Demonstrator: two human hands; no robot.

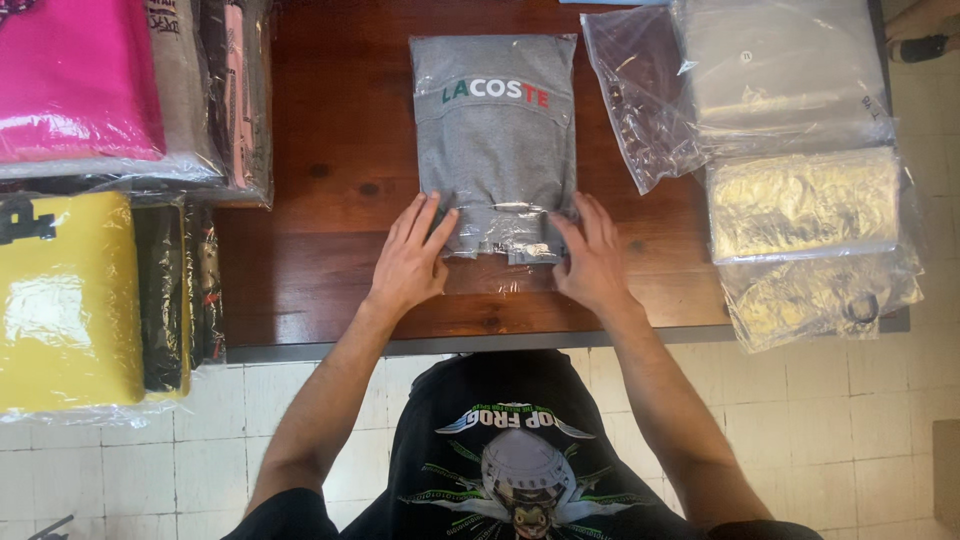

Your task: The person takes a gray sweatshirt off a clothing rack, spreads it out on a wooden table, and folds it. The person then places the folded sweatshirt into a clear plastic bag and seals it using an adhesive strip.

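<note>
Bagged grey garment [495,130] at table centre; pink package [75,80] and yellow package [65,300] left; clear empty bags [800,200] stacked right.

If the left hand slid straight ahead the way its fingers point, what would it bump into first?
The left hand points up and slightly right, and its fingers already rest on the grey folded garment in a clear bag. It would meet that first, sliding further over it.

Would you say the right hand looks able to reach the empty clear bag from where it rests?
Probably yes: the right hand lies flat on the grey bagged garment, and the clear bag lies just beyond it with only bare table between.
</note>
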